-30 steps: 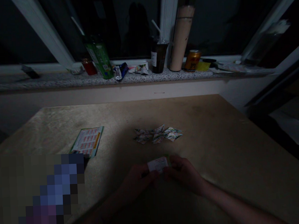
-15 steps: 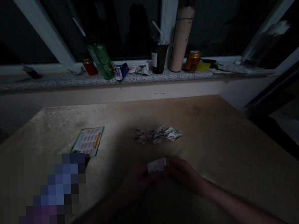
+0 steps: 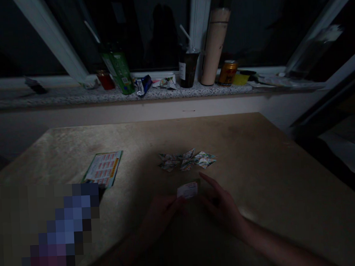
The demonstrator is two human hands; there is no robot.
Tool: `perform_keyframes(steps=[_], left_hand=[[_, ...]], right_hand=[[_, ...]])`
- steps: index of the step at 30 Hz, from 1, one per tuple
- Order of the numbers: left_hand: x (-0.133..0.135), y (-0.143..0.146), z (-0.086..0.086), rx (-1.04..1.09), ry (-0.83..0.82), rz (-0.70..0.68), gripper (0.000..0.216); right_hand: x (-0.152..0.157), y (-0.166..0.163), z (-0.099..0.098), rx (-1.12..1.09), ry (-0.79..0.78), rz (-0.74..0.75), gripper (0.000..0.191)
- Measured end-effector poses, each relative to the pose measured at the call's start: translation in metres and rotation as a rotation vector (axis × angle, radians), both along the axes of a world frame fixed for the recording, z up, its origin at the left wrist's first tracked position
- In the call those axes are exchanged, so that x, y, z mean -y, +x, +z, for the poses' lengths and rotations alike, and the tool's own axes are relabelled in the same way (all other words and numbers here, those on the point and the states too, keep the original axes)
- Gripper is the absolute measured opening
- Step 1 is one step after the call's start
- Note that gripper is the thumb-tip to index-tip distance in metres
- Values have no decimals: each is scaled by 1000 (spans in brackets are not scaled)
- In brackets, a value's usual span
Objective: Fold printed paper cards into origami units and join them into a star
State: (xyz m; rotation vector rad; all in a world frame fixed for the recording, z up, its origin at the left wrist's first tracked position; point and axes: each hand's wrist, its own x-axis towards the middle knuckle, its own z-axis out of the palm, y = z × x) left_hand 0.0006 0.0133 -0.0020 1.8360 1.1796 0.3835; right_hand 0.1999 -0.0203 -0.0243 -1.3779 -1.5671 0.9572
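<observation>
A small folded piece of printed paper [image 3: 188, 190] is pinched by my left hand [image 3: 161, 212] at its lower left, above the near part of the table. Close by its right edge is my right hand [image 3: 221, 203], with the index finger stretched forward and apart from the other fingers. Whether a lower fingertip of this hand touches the paper is too dark to tell. Beyond both hands, several folded paper pieces [image 3: 187, 160] with a printed pattern lie in a row on the table.
A printed sheet [image 3: 104, 167] lies on the left of the table [image 3: 239, 134], beside a blurred-out area. Along the granite windowsill [image 3: 152, 95] stand a green carton [image 3: 120, 72], a dark cup [image 3: 188, 71] with a straw, a beige flask [image 3: 216, 49] and an orange can [image 3: 228, 72].
My right hand has let go of the paper's right side, and its index finger has stretched forward. The paper, still in my left hand, has moved slightly up and tilted.
</observation>
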Motion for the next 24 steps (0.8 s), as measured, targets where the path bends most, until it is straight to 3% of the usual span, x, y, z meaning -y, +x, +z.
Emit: perform_keyframes(steps=[2, 8, 13, 18, 24], left_hand=[[0, 0, -3, -60, 59, -31, 45], [4, 1, -8, -162, 274, -119, 41], [7, 5, 0, 5, 170, -70, 29], [7, -2, -5, 167, 53, -60, 36], [6, -7, -11, 220, -24, 127, 37]], right_hand=[[3, 1, -2, 97, 96, 11, 49], [5, 2, -2, 174, 307, 249, 43], [4, 1, 1, 164, 292, 246, 35], [3, 0, 2, 119, 273, 287, 36], [4, 1, 5, 178, 344, 333, 35]])
